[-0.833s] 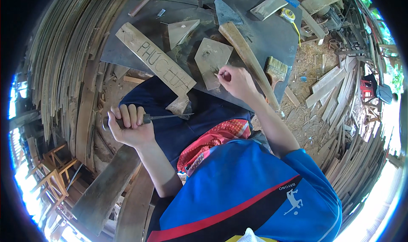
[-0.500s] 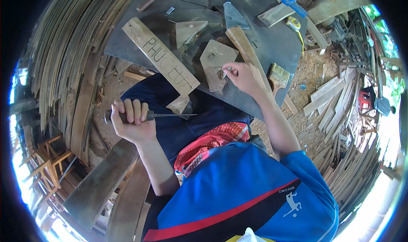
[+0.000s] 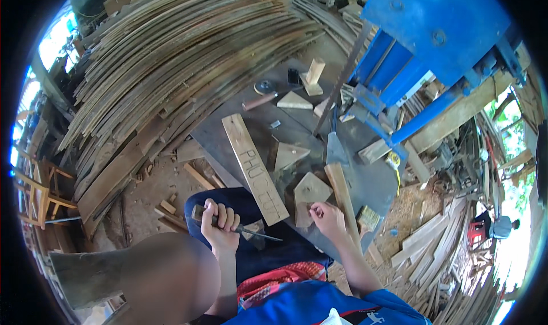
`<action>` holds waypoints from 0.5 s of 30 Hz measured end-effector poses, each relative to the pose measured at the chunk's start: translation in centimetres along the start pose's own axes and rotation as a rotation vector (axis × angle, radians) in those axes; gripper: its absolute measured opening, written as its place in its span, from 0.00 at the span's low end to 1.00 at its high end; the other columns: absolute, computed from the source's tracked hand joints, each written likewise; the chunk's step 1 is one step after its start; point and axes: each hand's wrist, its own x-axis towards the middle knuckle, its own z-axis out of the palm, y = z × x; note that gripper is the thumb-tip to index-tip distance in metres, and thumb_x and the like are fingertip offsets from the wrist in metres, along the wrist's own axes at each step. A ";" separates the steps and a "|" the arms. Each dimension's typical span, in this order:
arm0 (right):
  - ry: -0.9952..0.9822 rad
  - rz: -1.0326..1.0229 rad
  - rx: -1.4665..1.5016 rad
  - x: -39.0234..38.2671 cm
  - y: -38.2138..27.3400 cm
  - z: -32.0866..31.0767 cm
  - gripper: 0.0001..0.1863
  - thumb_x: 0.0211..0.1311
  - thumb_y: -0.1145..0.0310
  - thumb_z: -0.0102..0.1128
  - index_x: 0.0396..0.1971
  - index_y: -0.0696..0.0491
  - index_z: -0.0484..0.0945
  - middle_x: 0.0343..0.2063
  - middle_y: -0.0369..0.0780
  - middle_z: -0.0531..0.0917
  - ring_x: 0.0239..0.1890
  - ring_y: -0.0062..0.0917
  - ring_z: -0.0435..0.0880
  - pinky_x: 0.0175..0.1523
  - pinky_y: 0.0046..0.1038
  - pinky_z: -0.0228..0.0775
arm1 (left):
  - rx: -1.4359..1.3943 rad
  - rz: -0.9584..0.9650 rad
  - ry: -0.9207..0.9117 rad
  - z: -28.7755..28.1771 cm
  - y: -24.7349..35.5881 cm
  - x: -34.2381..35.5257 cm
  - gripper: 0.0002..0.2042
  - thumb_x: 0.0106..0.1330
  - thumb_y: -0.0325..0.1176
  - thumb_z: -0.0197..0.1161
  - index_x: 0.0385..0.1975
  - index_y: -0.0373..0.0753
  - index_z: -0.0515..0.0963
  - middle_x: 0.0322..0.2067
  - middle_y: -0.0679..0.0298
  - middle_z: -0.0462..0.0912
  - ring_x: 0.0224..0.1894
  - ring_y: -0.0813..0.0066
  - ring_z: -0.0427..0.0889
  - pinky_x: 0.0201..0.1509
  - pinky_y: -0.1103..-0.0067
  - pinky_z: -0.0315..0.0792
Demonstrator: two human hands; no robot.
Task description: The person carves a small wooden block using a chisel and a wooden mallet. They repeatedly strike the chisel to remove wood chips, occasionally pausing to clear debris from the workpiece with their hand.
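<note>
My left hand (image 3: 220, 228) is closed around the handle of a pointed hand tool (image 3: 260, 233), its thin metal blade pointing right over my dark trousers. Just beyond lies a narrow wooden board (image 3: 254, 165) with letters cut and dotted into its face. My right hand (image 3: 328, 217) is closed in a pinch at the near edge of a five-sided wooden block (image 3: 311, 189); what sits between its fingertips is too small to make out. Beside that hand a wooden bar (image 3: 341, 191) lies lengthwise, and a flat paintbrush (image 3: 368, 217) rests to its right.
A blue machine (image 3: 439, 39) with an upright saw blade (image 3: 345, 76) stands over the dark metal table (image 3: 368, 182). On the table lie a scraper (image 3: 335, 148), a tape measure (image 3: 394, 159) and wooden triangles (image 3: 290, 156). Stacked planks (image 3: 188, 68) fill the left. A person (image 3: 499, 227) sits far right.
The view has tilted up and turned, so the blue machine and plank stack show more. My left hand still holds the pointed tool; my right hand remains by the five-sided block.
</note>
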 end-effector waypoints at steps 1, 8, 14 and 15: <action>-0.018 0.007 -0.027 0.2 0.3 -0.1 0.07 0.62 0.63 0.63 0.37 0.46 0.83 0.29 0.39 0.86 0.33 0.36 0.87 0.38 0.38 0.77 | -0.011 -0.003 0.005 0.0 0.0 0.1 0.12 0.74 0.39 0.52 0.26 0.48 0.63 0.13 0.76 0.57 0.13 0.85 0.52 0.18 0.83 0.52; -0.117 -0.126 -0.151 1.0 -0.8 -2.2 0.06 0.62 0.64 0.61 0.36 0.47 0.83 0.32 0.39 0.85 0.35 0.35 0.87 0.40 0.38 0.78 | -0.089 0.013 0.009 -0.8 0.7 0.8 0.12 0.72 0.39 0.53 0.25 0.48 0.63 0.14 0.75 0.57 0.14 0.84 0.52 0.19 0.82 0.53; -0.177 -0.275 -0.336 1.8 0.7 -0.8 0.08 0.67 0.63 0.57 0.39 0.50 0.79 0.35 0.40 0.82 0.36 0.37 0.86 0.39 0.41 0.78 | -0.120 0.046 0.013 -0.6 2.2 1.4 0.13 0.72 0.40 0.54 0.25 0.48 0.62 0.14 0.75 0.57 0.14 0.84 0.53 0.19 0.83 0.53; -0.184 -0.295 -0.371 1.7 0.5 -0.8 0.09 0.67 0.62 0.56 0.40 0.50 0.78 0.35 0.41 0.82 0.36 0.38 0.86 0.40 0.41 0.77 | -0.131 0.057 0.015 -0.4 2.4 1.5 0.13 0.73 0.40 0.54 0.25 0.47 0.63 0.14 0.75 0.57 0.14 0.85 0.53 0.19 0.83 0.53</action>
